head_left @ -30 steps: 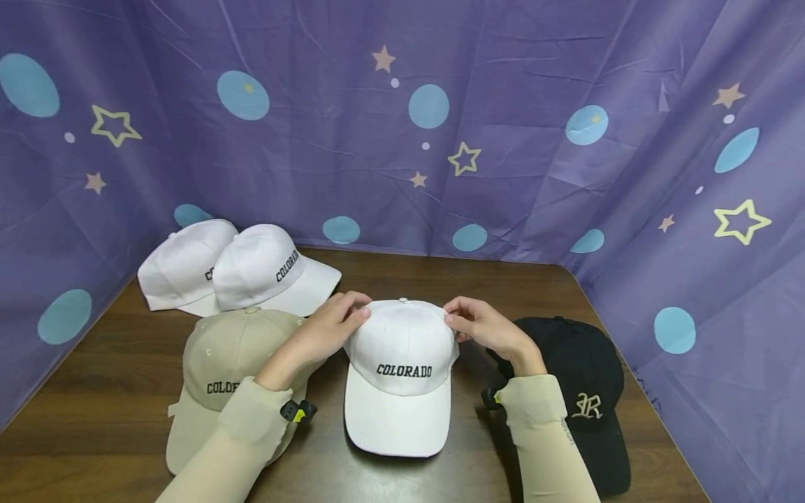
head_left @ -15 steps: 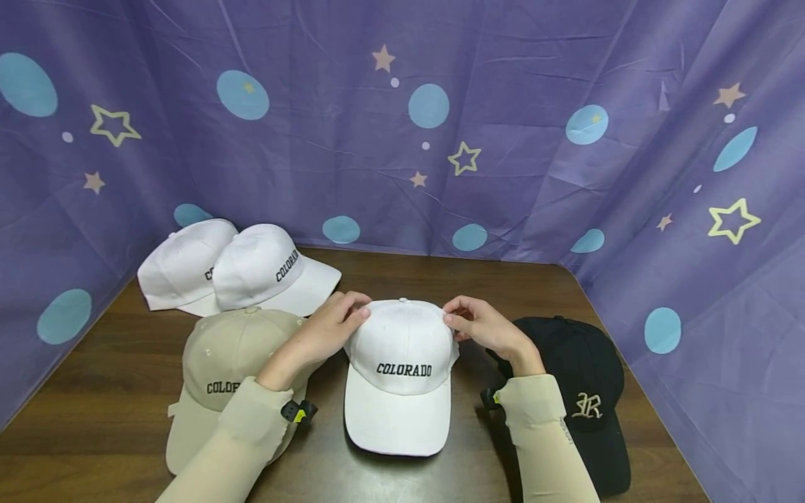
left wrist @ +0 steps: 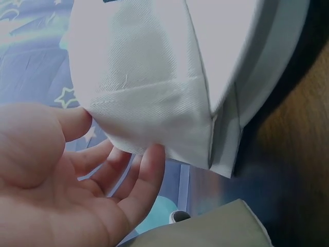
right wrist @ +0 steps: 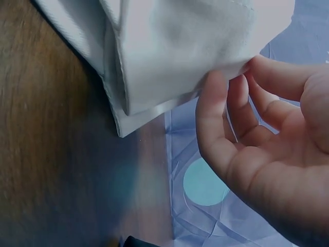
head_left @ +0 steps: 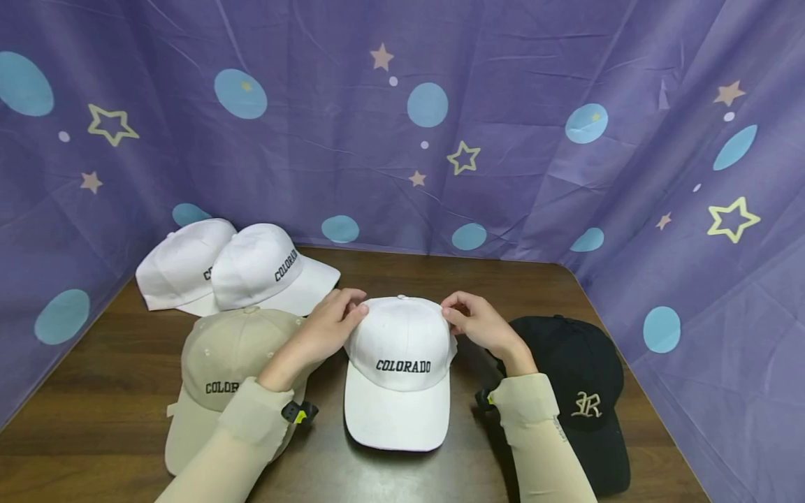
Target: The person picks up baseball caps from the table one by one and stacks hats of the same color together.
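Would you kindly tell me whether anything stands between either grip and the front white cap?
Nothing visible does: the left grip and right grip touch opposite sides of the front white cap. The beige cap and black cap lie to either side, not between.

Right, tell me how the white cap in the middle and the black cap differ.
The white cap reads COLORADO in dark letters; the black cap bears a beige monogram. The hands hold the white cap at both sides, while the black cap sits unheld. Both have a brim and a front marking.

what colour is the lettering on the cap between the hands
Black COLORADO lettering on the white baseball cap, clearest in the head view.
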`<move>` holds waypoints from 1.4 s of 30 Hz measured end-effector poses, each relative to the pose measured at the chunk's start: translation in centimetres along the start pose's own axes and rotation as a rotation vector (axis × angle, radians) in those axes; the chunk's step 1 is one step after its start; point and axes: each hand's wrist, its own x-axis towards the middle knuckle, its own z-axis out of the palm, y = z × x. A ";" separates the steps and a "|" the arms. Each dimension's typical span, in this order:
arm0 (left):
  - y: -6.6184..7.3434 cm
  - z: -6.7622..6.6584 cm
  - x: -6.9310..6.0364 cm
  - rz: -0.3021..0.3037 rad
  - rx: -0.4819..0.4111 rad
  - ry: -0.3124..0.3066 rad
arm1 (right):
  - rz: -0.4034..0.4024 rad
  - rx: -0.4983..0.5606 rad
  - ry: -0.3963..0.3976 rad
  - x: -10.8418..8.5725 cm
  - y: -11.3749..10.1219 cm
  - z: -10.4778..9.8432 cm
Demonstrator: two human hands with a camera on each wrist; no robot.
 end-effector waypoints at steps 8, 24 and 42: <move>-0.1 0.1 0.0 -0.002 -0.004 0.036 | -0.009 -0.015 0.076 0.3 0.0 0.2; -0.3 0.0 -0.1 0.033 -0.033 0.006 | -0.015 -0.030 0.144 0.4 0.4 0.1; 1.2 -2.9 -0.8 0.066 -0.078 0.024 | -0.050 -0.110 0.222 -0.7 -1.3 -1.6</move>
